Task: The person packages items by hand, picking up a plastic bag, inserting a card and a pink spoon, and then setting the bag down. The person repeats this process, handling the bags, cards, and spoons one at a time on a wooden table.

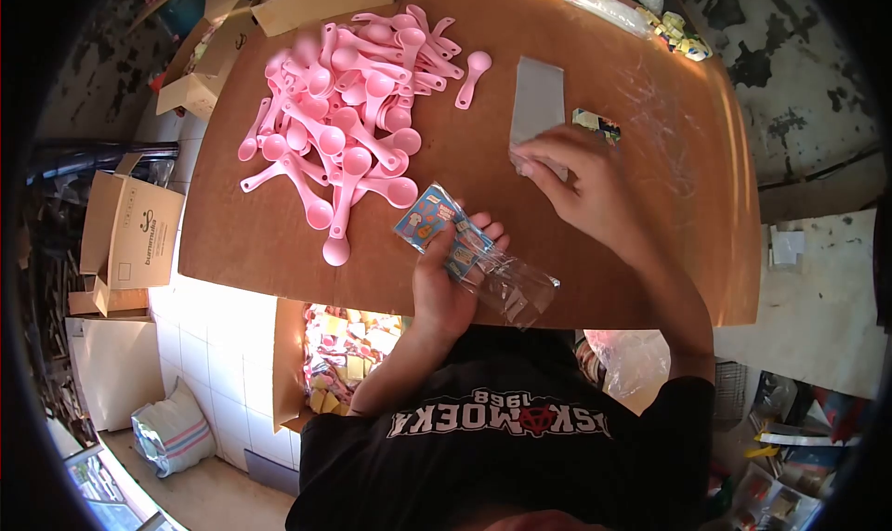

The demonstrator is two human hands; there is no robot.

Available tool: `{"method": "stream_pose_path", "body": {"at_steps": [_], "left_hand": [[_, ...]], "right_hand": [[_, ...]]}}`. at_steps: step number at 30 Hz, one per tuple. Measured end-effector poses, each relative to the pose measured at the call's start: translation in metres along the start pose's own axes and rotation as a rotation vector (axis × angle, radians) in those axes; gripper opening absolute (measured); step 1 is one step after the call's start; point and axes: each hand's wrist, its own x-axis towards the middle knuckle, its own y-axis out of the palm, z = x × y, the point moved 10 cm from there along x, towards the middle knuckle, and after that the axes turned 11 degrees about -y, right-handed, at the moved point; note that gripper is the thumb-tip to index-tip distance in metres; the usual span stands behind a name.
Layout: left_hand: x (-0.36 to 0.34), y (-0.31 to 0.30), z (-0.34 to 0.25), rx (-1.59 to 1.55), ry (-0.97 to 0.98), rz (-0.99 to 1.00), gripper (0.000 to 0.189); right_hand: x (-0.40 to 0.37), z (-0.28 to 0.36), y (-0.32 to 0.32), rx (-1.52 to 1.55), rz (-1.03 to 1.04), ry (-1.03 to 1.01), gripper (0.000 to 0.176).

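My left hand [444, 285] is closed around a small blue printed card [429, 217] and a clear plastic bag [520, 285]. The card stands up past the thumb, while the bag hangs out toward the table's front edge. Over the near end of a flat grey stack of what look like plastic sleeves [538, 94] is my right hand [581, 173]. Its thumb and fingers are pinched together; what lies between them, if anything, is too small to make out. A large heap of pink measuring spoons [348, 113] lies left of both hands.
One pink spoon [473, 78] lies apart from the heap. Beside the grey stack is a small bundle of printed cards [596, 125]. Clear plastic [604, 11] and yellowish packets [683, 39] sit at the far right. Cardboard boxes [135, 229] stand left of the brown table [307, 285].
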Motion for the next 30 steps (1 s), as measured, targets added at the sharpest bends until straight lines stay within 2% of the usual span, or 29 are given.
{"method": "stream_pose_path", "body": {"at_steps": [2, 5, 7, 11, 13, 16, 17, 19, 23, 25, 27, 30], "left_hand": [[-0.004, -0.001, 0.003, 0.006, -0.003, -0.026, 0.034], [-0.009, -0.001, 0.004, 0.026, -0.002, -0.053, 0.035], [-0.012, 0.001, 0.006, 0.025, -0.001, -0.023, 0.035], [-0.016, 0.000, 0.006, 0.001, -0.004, -0.061, 0.034], [-0.014, 0.000, 0.006, 0.004, 0.000, -0.084, 0.033], [-0.005, 0.005, 0.004, 0.020, 0.014, -0.095, 0.031], [-0.004, 0.004, 0.002, 0.029, 0.016, -0.108, 0.030], [0.001, 0.006, 0.000, 0.006, -0.005, -0.067, 0.028], [0.011, 0.017, -0.012, -0.047, -0.010, -0.051, 0.022], [0.017, 0.021, -0.017, -0.060, 0.003, -0.041, 0.022], [0.023, 0.025, -0.021, -0.058, 0.034, -0.050, 0.022], [0.034, 0.032, -0.020, -0.097, 0.034, 0.012, 0.024]], "right_hand": [[0.035, -0.017, 0.025, -0.178, 0.069, -0.166, 0.018], [0.068, -0.068, 0.067, -0.224, 0.176, -0.147, 0.022], [0.078, -0.064, 0.088, -0.549, 0.291, -0.373, 0.030], [0.087, -0.073, 0.107, -0.597, 0.387, -0.418, 0.026], [0.084, -0.067, 0.112, -0.612, 0.446, -0.505, 0.017], [0.081, -0.052, 0.088, -0.467, 0.332, -0.580, 0.009], [0.074, -0.051, 0.081, -0.468, 0.331, -0.576, 0.009], [0.064, -0.055, 0.042, -0.075, 0.194, -0.288, 0.007], [-0.001, -0.035, -0.034, 0.180, -0.092, -0.023, 0.010], [-0.035, -0.013, -0.064, 0.081, -0.139, 0.021, 0.016], [-0.059, 0.020, -0.078, -0.023, -0.048, -0.124, 0.020], [-0.099, 0.039, -0.078, 0.014, 0.015, -0.150, 0.021]]}}
